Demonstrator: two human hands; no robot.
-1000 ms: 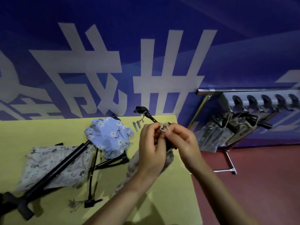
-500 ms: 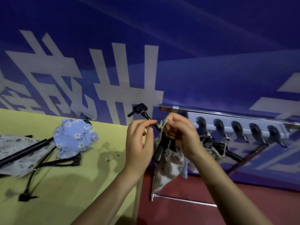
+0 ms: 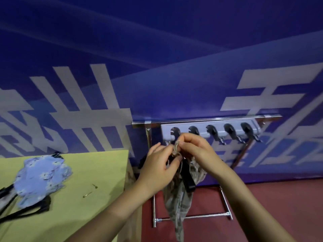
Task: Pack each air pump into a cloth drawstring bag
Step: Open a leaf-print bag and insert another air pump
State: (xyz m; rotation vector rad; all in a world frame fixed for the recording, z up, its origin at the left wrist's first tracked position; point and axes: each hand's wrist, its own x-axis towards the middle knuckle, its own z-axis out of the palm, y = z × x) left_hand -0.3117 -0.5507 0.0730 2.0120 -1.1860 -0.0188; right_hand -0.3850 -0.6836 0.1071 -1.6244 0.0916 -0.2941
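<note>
A beige floral cloth bag (image 3: 176, 205) with a black air pump (image 3: 187, 179) inside hangs in the air below the grey hook rack (image 3: 209, 127). My left hand (image 3: 158, 169) and my right hand (image 3: 195, 151) both pinch the bag's drawstring (image 3: 176, 147) at its gathered top, just under the rack's leftmost hook. A blue floral bag (image 3: 41, 177) lies on the yellow table (image 3: 83, 172) at the left, over black pump parts (image 3: 26, 211).
The rack sits on a metal frame stand (image 3: 192, 216) on the red floor, right of the table edge. Two small needle fittings (image 3: 90, 190) lie on the table. A blue banner wall with white characters stands behind.
My view has swung right, away from the table. Both hands carried the bagged pump from over the table edge up to the rack's left hook.
</note>
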